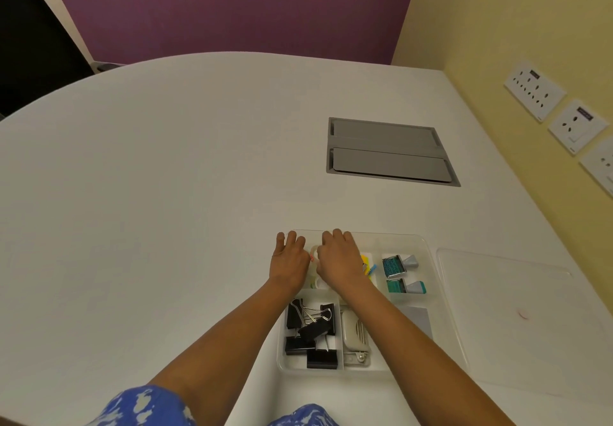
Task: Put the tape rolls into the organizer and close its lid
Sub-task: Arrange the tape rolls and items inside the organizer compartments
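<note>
Both hands, left hand [289, 260] and right hand [338, 258], grip a clear tape roll [313, 254] over the organizer [431, 296]'s far-left compartment; tilted, it could jam. The lid [517, 319] lies beside on the bench [166, 193].

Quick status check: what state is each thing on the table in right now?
Organizer: open, lid off.
Lid: flat on the table, right of the organizer.
Tape rolls: in the far-left compartment, under both hands.
Left hand: fingers spread, on the tape.
Right hand: on the tape; grip hidden.
Binder clips: piled in the near-left compartment.
</note>
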